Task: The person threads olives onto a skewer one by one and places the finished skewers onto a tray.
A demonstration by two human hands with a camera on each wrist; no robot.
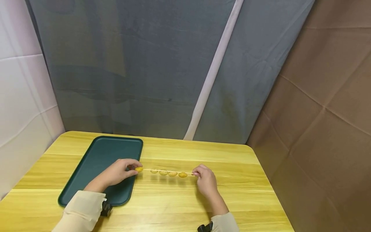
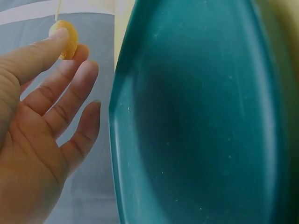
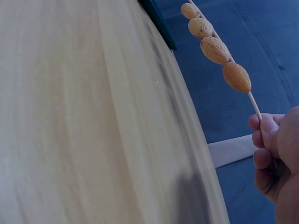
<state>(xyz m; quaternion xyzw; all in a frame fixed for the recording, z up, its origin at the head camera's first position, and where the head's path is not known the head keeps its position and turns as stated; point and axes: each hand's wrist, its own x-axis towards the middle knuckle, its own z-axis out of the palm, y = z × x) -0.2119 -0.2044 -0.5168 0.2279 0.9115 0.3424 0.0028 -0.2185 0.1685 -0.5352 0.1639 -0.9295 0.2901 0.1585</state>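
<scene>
A thin wooden skewer (image 1: pixel 147 169) stretches level above the table between my two hands, with several wrinkled, golden-brown oval puffs threaded along it. My right hand (image 1: pixel 206 180) grips the skewer's right end, fingers curled round the stick beside the nearest puff (image 3: pixel 237 77). At the other end, my left hand (image 1: pixel 120 172) pinches one more puff (image 2: pixel 70 39) between thumb and fingertips; its remaining fingers are spread. The skewer's tip meets this puff, but how deep it goes in is hidden. My left hand is over the right edge of a dark green tray (image 1: pixel 116 148).
The tray lies on the left half of the wooden table (image 1: pixel 232 193). A grey curtain (image 1: pixel 162 64) with a pale strip (image 1: pixel 211 74) hangs behind the table. Brown cloth (image 1: pixel 324 129) borders the right side, white cloth (image 1: pixel 23 96) the left.
</scene>
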